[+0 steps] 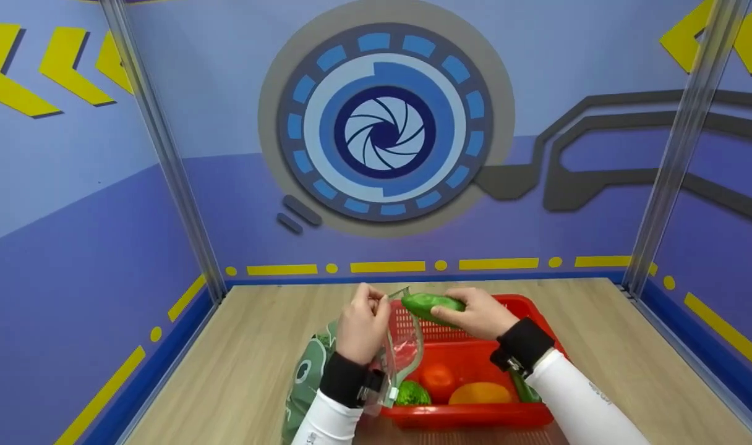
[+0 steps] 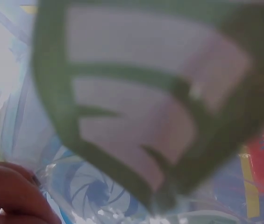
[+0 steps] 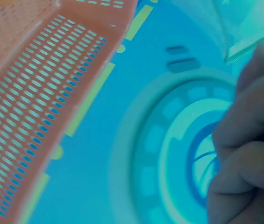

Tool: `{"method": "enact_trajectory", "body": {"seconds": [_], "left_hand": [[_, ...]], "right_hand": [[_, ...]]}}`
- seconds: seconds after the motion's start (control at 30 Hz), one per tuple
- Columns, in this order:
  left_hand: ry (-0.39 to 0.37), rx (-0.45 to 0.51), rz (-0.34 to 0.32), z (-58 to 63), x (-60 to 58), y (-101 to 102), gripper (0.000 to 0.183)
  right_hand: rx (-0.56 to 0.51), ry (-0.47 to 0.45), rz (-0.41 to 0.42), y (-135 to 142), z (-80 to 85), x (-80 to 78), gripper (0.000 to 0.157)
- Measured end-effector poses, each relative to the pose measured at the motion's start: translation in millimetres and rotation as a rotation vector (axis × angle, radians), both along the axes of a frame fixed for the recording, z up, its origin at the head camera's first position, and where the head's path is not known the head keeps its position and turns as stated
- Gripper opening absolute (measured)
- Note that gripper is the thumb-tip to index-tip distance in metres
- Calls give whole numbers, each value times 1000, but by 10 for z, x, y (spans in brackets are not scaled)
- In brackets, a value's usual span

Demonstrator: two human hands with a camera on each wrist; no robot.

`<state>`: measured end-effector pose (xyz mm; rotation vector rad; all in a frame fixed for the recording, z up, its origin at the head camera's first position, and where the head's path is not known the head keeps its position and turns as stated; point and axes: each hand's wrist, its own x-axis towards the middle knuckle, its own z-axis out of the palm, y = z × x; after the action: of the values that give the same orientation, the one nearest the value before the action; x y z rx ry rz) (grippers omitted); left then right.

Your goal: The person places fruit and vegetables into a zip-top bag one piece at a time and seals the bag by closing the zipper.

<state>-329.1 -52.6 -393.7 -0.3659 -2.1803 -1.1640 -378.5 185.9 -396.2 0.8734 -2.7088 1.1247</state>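
My left hand [image 1: 362,321] pinches the top edge of a clear zip bag [image 1: 308,377] with a green cartoon print. The bag's mouth stands partly open to the right, and its printed film [image 2: 122,70] fills much of the left wrist view. In my right hand [image 1: 482,314] is a long green cucumber-like vegetable [image 1: 428,304], gripped between thumb and fingers, its tip beside the bag's mouth above the basket. The right wrist view shows curled fingers [image 3: 248,140], while the vegetable is hidden there.
Below the hands stands a red slotted basket [image 1: 469,415]. Inside lie a tomato [image 1: 438,381], an orange-yellow oblong item [image 1: 481,394], a green textured vegetable [image 1: 412,394] and a dark green item [image 1: 524,388] partly behind the right wrist. Printed panels enclose the wooden table [image 1: 258,334].
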Motion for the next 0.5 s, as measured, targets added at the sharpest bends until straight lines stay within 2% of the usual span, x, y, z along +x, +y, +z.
{"method": "enact_trajectory", "body": {"seconds": [0.27, 0.4, 0.5], "left_hand": [[-9, -4, -2, -1, 11, 26, 5], [-16, -9, 0, 1, 18, 44, 5], [-7, -11, 3, 9, 21, 53, 4]], "right_hand": [[194, 63, 33, -487, -14, 96, 23], [231, 76, 65, -743, -32, 83, 31], [249, 125, 131, -888, -79, 59, 35]]}}
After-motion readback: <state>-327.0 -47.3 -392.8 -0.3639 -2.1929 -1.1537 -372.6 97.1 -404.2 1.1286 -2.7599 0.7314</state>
